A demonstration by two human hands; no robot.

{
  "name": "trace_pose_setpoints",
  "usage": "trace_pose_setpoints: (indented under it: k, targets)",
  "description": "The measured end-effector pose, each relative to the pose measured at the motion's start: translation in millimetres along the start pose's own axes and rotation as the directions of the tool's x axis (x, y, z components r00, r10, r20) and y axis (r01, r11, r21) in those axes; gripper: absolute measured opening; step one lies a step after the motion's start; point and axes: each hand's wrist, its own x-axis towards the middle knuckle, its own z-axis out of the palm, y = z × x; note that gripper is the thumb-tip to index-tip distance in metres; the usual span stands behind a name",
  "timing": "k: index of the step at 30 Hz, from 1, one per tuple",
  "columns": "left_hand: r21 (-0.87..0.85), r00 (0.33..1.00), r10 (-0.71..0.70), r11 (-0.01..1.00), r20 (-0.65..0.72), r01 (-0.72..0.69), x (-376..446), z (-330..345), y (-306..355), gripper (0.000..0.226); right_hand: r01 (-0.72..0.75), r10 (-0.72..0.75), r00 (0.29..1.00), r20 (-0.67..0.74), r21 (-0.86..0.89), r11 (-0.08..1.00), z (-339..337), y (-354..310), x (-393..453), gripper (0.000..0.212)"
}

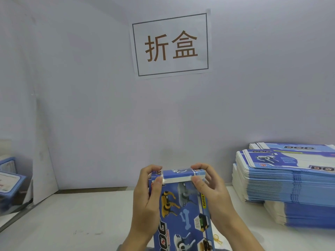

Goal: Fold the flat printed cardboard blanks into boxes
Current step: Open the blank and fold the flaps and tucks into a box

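Observation:
I hold a blue printed cardboard box (183, 214) with robot-dog pictures upright in front of me, its far end up. My left hand (146, 198) grips the box's left side, thumb on the front near the top flap (178, 175). My right hand (214, 194) grips the right side, thumb pressing the flap's right end and fingers curled over the top edge. The flap is folded over the box's end. A tall stack of flat blue blanks (290, 180) lies on the table to the right.
The white table (81, 220) runs out to the left. A white wall with a paper sign (171, 45) stands close behind. At the far left, folded blue boxes (10, 178) sit past a partition. A yellow rubber band (217, 239) lies near my right wrist.

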Motion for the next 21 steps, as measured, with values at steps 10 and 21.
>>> trace_pose_setpoints:
  k: [10,21]
  targets:
    - [-0.067,0.999,-0.038,0.997,0.01,0.039,3.8,4.1,1.5,0.025,-0.013,0.012,1.0,0.023,0.028,1.0,1.9,2.5,-1.8,0.02]
    - [-0.043,0.978,-0.17,0.983,0.121,0.176,5.8,-1.8,-2.7,0.037,0.028,-0.026,0.999,0.048,-0.054,0.998,-7.6,7.2,0.4,0.058]
